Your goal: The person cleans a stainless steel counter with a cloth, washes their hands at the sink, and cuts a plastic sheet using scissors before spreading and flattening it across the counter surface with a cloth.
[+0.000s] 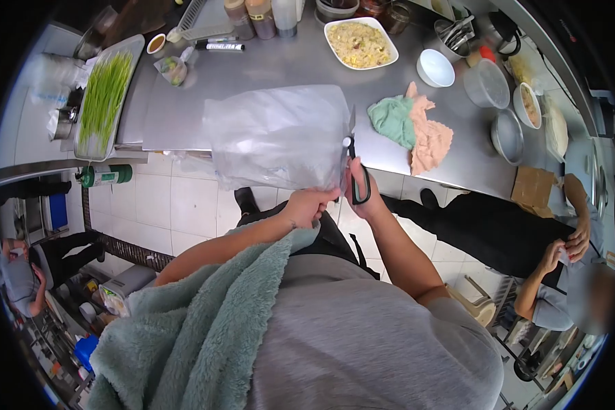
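Note:
A stack of clear plastic bags (277,133) hangs partly over the front edge of the steel table. Its near right corner is pinched by my left hand (309,206), fingers closed. Black-handled scissors (352,145) are in my right hand (363,193), with the blades pointing up and away, spread slightly apart alongside the right edge of the bags. Both hands are close together in front of my body. A green cloth (393,119) and a peach cloth (430,137) lie crumpled on the table to the right of the scissors.
The steel table (280,65) carries a dish of fried rice (361,43), a white bowl (435,67), sauce bottles and markers (219,46). A tray of green stalks (105,102) stands left. Another person (553,253) is close on the right; one more (37,270) is at far left.

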Action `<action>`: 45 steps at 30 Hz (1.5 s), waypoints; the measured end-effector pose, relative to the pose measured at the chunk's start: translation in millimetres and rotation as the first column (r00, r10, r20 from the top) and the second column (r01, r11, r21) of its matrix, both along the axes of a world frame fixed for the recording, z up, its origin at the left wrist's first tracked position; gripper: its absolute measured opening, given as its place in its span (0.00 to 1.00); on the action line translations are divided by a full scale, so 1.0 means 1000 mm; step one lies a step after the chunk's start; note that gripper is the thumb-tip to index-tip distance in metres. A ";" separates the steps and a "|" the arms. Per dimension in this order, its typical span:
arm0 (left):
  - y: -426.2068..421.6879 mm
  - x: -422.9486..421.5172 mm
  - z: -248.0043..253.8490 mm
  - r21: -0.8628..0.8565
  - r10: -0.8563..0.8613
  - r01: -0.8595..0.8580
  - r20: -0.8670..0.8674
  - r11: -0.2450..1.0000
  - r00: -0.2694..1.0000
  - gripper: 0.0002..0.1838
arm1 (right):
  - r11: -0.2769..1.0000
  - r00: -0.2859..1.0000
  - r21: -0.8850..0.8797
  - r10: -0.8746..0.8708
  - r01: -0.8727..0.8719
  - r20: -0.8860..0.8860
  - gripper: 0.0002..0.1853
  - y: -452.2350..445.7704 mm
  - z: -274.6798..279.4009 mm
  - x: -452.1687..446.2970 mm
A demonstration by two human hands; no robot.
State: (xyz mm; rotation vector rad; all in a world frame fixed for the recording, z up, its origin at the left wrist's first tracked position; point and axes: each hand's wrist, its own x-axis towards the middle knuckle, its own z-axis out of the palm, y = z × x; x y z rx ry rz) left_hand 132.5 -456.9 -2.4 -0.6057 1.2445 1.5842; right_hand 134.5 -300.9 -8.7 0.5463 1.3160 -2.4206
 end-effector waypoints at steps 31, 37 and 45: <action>-0.354 -0.103 0.241 0.383 0.350 -0.047 -0.779 0.923 0.520 0.20 | 0.692 0.845 0.673 0.501 -0.260 -0.188 0.35 -0.083 0.142 -0.162; -0.464 -0.124 0.264 0.653 0.690 -0.230 -0.705 0.722 0.165 0.10 | 0.306 0.814 0.929 0.472 0.209 -0.338 0.27 -0.174 0.171 -0.261; -0.558 -0.164 0.255 0.756 0.813 -0.328 -0.578 0.566 0.070 0.06 | -0.512 0.686 0.570 0.716 0.642 -0.129 0.13 -0.267 0.164 -0.490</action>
